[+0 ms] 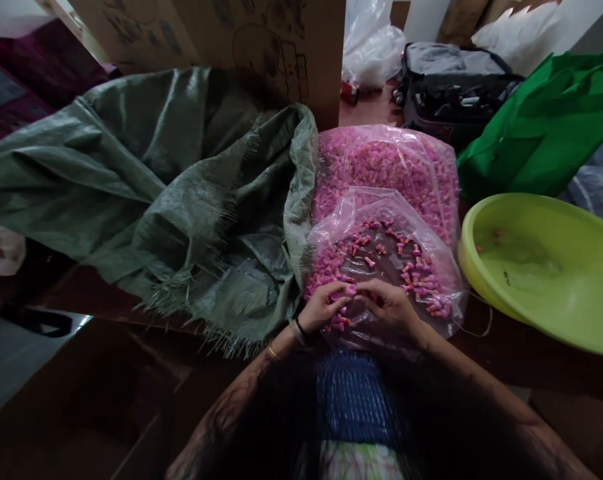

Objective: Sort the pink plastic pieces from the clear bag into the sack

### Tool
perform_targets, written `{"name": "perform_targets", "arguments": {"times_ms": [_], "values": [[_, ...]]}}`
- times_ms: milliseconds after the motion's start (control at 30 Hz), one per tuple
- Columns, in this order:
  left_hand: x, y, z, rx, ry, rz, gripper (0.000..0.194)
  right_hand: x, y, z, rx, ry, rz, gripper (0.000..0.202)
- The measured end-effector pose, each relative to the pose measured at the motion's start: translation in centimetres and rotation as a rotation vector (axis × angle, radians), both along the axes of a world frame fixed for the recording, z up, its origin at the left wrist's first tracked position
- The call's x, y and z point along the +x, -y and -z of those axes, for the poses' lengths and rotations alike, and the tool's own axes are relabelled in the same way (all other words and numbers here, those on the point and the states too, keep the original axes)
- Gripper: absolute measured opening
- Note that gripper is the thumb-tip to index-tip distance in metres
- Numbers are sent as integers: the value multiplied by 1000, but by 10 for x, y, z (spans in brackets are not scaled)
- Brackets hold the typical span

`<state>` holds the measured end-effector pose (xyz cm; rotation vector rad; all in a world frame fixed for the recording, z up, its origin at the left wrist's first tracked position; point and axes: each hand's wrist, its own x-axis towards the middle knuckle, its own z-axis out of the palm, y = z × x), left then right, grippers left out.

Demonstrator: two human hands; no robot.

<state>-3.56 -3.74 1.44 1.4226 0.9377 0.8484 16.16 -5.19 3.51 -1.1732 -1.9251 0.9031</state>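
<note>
My left hand (pixel 325 307) is closed, with thumb and fingers pinching a small pink plastic piece (pixel 350 290). My right hand (pixel 390 308) meets it fingertip to fingertip, its thumb and forefinger pinched together; whatever lies between them is too small to make out. Beneath both hands spreads a clear plastic bag (pixel 381 203), with many short pink pieces (pixel 424 280) on it, some showing an orange-red part. Loose ones lie in a rough ring around a barer dark patch. Right behind stands a big clear bag (pixel 389 157) packed with similar pink pieces.
A green woven sack (pixel 181 173) lies crumpled on the left, before a large cardboard box (pixel 261 47). To the right is a yellow-green basin (pixel 556 267) with a few specks inside. Behind it are a green bag (pixel 546 127) and an open suitcase (pixel 451 93).
</note>
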Motion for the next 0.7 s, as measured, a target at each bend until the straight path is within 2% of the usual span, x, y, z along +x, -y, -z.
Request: {"name": "perform_targets", "arguments": {"times_ms": [167, 267, 400, 467, 500, 567, 633, 700], "values": [[-8, 7, -6, -6, -20, 80, 25, 1, 14, 0, -1, 8, -124, 29], [-4, 17, -2, -131, 17, 73, 28, 0, 10, 3, -113, 31, -161, 31], [4, 30, 0, -269, 142, -72, 37, -9, -9, 13, -393, -78, -300, 39], [-11, 28, -10, -255, 231, -209, 40, -14, -21, 21, -514, -151, -211, 44], [-28, 24, -17, -223, 271, -306, 40, -15, -26, 25, -553, -180, -109, 43], [-86, 20, -34, -102, 307, -603, 32, -11, -34, 31, -588, -223, 89, 40], [-168, 30, -46, 85, 221, -1024, 25, 0, -39, 34, -611, -248, 154, 35], [-254, 61, -49, 197, 31, -1398, 19, 13, -41, 35, -685, -291, 169, 39]]}}
